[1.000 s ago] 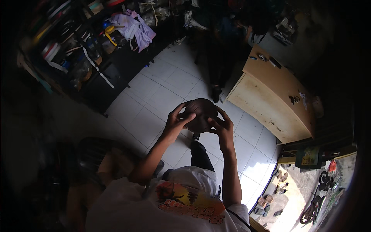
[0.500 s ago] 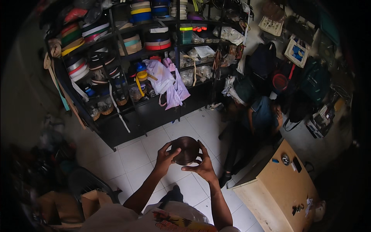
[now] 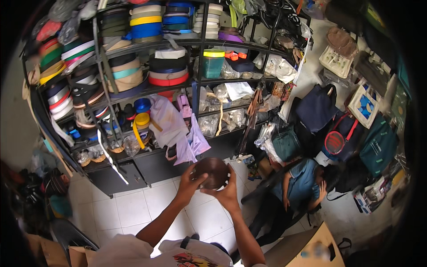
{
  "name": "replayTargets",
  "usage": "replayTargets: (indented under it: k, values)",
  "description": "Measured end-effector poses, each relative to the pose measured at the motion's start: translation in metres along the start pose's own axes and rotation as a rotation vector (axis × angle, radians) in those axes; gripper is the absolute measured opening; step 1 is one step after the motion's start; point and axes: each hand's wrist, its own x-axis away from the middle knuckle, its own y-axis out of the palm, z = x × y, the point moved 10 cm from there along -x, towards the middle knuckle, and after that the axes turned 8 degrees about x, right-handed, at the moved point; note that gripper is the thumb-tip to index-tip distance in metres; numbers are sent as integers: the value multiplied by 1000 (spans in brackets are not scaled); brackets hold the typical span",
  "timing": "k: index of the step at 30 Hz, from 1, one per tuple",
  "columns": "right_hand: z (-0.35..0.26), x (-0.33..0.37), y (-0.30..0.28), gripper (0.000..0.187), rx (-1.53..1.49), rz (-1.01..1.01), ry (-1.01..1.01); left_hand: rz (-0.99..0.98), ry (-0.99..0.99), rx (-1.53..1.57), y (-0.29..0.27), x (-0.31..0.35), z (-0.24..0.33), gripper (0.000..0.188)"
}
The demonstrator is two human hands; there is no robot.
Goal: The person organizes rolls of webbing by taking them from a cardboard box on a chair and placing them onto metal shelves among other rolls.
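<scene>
Above the tiled floor, a dark brown, round, flat roll (image 3: 211, 171), like a coil of narrow strap or trim, is held up between both hands. My left hand (image 3: 190, 182) grips it by the left edge, its thumb lying across the face. Around the right and lower edge curl the fingers and thumb of my right hand (image 3: 227, 191). The roll's far side and underside are hidden.
Ahead stands a black shelf unit (image 3: 164, 43) packed with webbing rolls, bags and baskets. A lilac plastic bag (image 3: 168, 118) hangs from it. At right a person (image 3: 299, 184) sits beside hanging bags. A wooden table (image 3: 318, 244) is lower right, a dark chair (image 3: 71, 236) lower left.
The view has shifted toward the shelves, which look nearer and brighter. My right hand's thumb and fingers have moved in closer around the roll's lower edge. The left grip looks much the same.
</scene>
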Motion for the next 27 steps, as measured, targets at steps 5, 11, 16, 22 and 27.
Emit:
replayTargets:
  k: [5, 11, 16, 22, 27]
  values:
    - [32, -113, -61, 118, -41, 159, -17, -182, 206, -91, 79, -129, -2, 63]
    - [71, -249, -143, 112, 23, 308, -159, -255, 136, -96, 178, -272, -14, 73]
    - [74, -399, -159, 104, -169, 154, -292, -221, 341, -119, 218, -388, 24, 78]
    - [-5, -559, -179, 97, 114, 253, -606, -134, 712, -236, 252, -503, 141, 79]
    - [-48, -688, -170, 90, -235, 145, -571, -11, 924, -491, 262, -585, 226, 57]
